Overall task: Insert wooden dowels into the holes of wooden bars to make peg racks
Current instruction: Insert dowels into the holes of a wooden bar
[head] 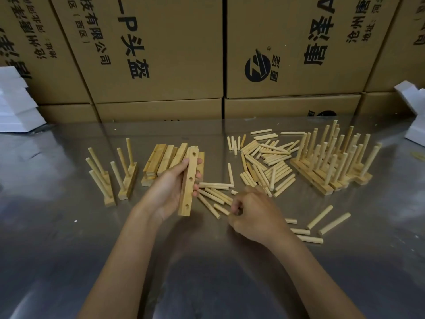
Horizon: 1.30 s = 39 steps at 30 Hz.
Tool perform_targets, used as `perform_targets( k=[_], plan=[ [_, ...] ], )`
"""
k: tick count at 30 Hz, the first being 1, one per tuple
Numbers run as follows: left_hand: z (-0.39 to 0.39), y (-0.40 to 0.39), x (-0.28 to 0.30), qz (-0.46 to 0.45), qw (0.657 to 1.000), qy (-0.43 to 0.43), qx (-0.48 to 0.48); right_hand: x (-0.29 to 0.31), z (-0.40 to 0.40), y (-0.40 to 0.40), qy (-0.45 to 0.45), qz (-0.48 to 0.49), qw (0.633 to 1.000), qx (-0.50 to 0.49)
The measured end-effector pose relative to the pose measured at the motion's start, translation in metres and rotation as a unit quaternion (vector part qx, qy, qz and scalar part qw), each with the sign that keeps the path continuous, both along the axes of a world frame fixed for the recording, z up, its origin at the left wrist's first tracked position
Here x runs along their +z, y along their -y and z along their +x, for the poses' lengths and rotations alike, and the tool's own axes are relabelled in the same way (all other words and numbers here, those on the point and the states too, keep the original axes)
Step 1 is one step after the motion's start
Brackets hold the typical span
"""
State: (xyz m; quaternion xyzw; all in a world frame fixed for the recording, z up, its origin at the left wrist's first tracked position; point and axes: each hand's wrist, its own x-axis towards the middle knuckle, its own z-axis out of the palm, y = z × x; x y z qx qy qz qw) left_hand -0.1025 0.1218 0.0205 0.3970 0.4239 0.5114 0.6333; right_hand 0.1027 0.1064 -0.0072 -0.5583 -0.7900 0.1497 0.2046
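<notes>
Finished peg racks (331,162) crowd the table as the left hand (170,187) grips an empty bar (189,180); right hand (253,212) curls over loose dowels (216,199), grip unclear

From my remote seat I am seeing the desk (69,249) showing as brushed metal, glossy and throwing back soft reflections. The bar (190,180) at the middle is looking like pale raw wood, matt, with its grain showing. The loose dowels (266,162) toward 1 o'clock are appearing as smooth, unfinished light wood, and the peg racks (331,162) at 2 o'clock are showing the same bare timber. The boxes (161,54) at 12 o'clock are reading as matt brown cardboard with black print. White foam blocks (16,104) at 10 o'clock are looking dull.
</notes>
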Motion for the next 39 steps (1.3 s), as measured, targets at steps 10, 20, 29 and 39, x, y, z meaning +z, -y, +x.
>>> perform_targets(
  k=[10, 20, 29, 39],
  plan=[
    [0.004, 0.006, -0.002, 0.024, 0.994, -0.045, -0.092, 0.013, -0.003, 0.001, -0.253, 0.142, 0.957, 0.012],
    [0.004, 0.006, 0.0, 0.049, 0.989, -0.074, -0.119, 0.01, -0.003, -0.001, -0.195, 0.244, 0.95, 0.019],
    [0.014, 0.008, -0.001, 0.078, 0.98, -0.128, -0.133, 0.004, -0.003, 0.0, -0.25, 0.224, 0.942, -0.012],
    [0.02, 0.005, -0.007, 0.077, 0.978, -0.146, -0.129, 0.002, -0.007, 0.004, -0.289, 0.17, 0.94, -0.07]
  ],
)
